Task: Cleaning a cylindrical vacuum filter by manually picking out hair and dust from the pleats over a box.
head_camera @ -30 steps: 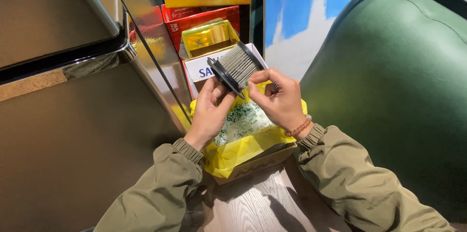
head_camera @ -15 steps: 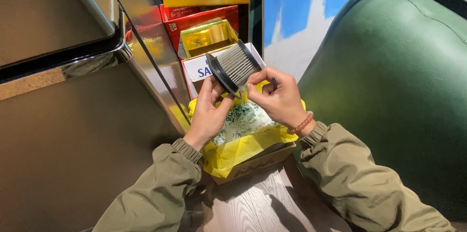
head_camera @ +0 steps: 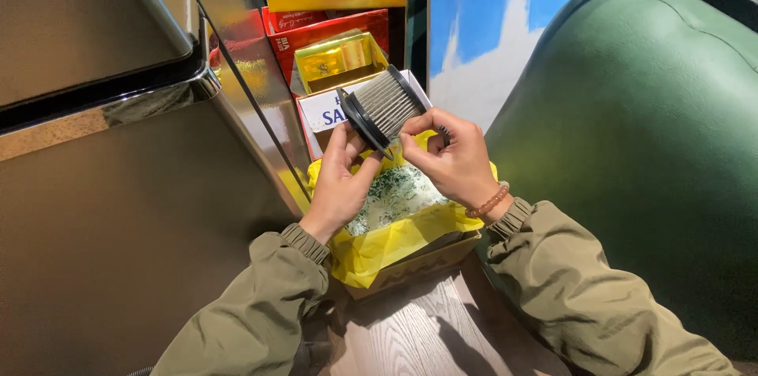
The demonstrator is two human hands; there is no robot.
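Note:
A round pleated filter (head_camera: 384, 105) with grey folds and black end rims is held up between both hands, tilted with one rim toward the left. My left hand (head_camera: 341, 179) grips its lower left rim with the fingertips. My right hand (head_camera: 452, 157) pinches its lower right side; a bead bracelet sits on that wrist. Directly below the filter is a cardboard box lined with a yellow bag (head_camera: 395, 238) that holds greenish-white debris.
A brown metal cabinet (head_camera: 118, 210) with a shiny edge fills the left. Behind the filter are a white box (head_camera: 328, 112), a gold-lined open box (head_camera: 335, 60) and a red box (head_camera: 316, 29). A large green padded surface (head_camera: 632, 131) rises on the right. Wood-grain floor (head_camera: 426, 336) lies below.
The filter has risen slightly and turned so its pleated side shows more. Both hands shifted their fingers along its rims; the box stayed put.

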